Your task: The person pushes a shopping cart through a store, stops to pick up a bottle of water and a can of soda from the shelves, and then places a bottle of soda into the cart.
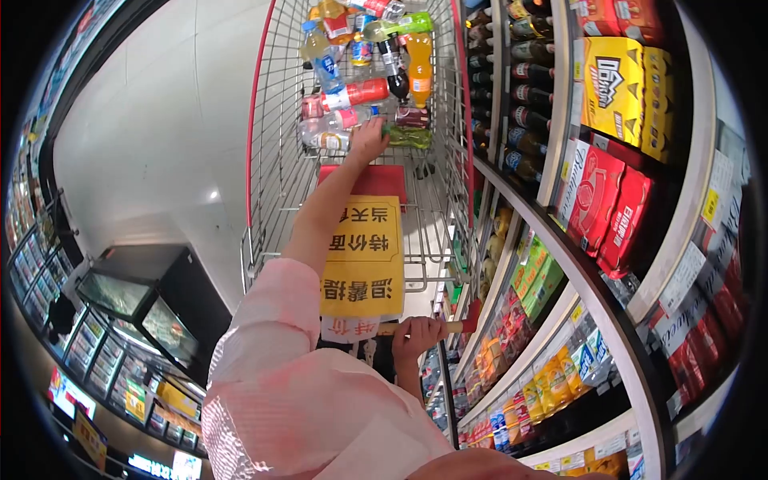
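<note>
My left hand [370,142] reaches over the near end of the shopping cart [251,132], its fingers closed at the neck end of a green bottle [410,138] lying on its side. Clear bottles [324,134] lie just left of these fingers, and a bottle with a red label [356,94] lies beyond them. Farther in are an orange soda bottle [420,68], a dark cola bottle [394,66] and a clear bottle with a blue cap [323,60]. My right hand [418,338] is wrapped round the cart handle [458,326], close to its red right end.
A yellow printed sign [362,256] covers the cart's near part, behind a red panel [390,178]. Shelves on the right hold yellow boxed packs [612,84], red packs [596,188] and dark bottles [532,96]. A dark-framed glass case [152,304] stands at left.
</note>
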Available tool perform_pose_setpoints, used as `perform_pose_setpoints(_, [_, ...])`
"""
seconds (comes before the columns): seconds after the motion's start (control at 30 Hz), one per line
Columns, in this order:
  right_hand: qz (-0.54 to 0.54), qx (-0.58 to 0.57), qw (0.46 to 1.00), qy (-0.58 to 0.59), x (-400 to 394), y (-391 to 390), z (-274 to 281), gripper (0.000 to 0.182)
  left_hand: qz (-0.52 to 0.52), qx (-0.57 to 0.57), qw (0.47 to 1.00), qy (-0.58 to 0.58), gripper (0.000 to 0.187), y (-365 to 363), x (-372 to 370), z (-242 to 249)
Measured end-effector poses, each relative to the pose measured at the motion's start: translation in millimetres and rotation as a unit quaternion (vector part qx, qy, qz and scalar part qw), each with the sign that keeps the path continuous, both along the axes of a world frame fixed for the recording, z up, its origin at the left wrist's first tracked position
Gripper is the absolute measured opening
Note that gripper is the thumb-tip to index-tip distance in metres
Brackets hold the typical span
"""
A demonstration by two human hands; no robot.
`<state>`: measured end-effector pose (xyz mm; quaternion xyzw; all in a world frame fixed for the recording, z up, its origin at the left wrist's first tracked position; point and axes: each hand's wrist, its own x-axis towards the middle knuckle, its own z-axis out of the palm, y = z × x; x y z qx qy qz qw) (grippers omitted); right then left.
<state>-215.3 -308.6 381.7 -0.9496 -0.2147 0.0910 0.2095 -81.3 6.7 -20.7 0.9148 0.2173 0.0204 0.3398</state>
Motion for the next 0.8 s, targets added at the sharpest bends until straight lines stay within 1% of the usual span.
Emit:
perform_pose_setpoints(0.07, [0.009, -0.019, 1.0, -0.011, -6, -5, -5, 0.014, -0.006, 0.03, 0.997, 0.071, 0.045, 0, -19, -13])
perform_pose_setpoints(0.1, [0.011, -0.024, 1.0, -0.014, -7, -5, -6, 0.014, -0.01, 0.048, 0.995, 0.087, 0.042, 0, -17, -5])
perform_pose_setpoints(0.2, [0.022, -0.02, 0.999, -0.032, -12, -6, -11, 0.017, -0.023, 0.074, 0.99, 0.121, 0.049, -3, -14, -10])
perform_pose_setpoints(0.3, [0.016, -0.015, 0.999, -0.039, -18, -8, -17, 0.018, -0.044, 0.126, 0.981, 0.142, 0.062, -11, -13, -11])
perform_pose_setpoints(0.4, [0.022, -0.037, 0.999, -0.028, -18, -7, -15, 0.019, -0.039, 0.101, 0.986, 0.126, 0.074, -9, -17, -29])
perform_pose_setpoints(0.43, [0.032, -0.035, 0.998, -0.037, -18, -8, -16, 0.021, -0.043, 0.075, 0.987, 0.134, 0.078, -7, -17, -31])
perform_pose_setpoints(0.53, [0.029, -0.018, 0.998, -0.051, -20, -8, -19, 0.021, -0.05, 0.094, 0.984, 0.142, 0.078, -9, -17, -34])
perform_pose_setpoints(0.67, [0.034, -0.028, 0.997, -0.057, -20, -9, -20, 0.021, -0.04, 0.046, 0.982, 0.18, 0.08, -8, -11, -26])
perform_pose_setpoints(0.8, [0.035, -0.028, 0.997, -0.059, -19, -4, -18, 0.022, -0.036, 0.033, 0.975, 0.218, 0.081, -9, -10, -29])
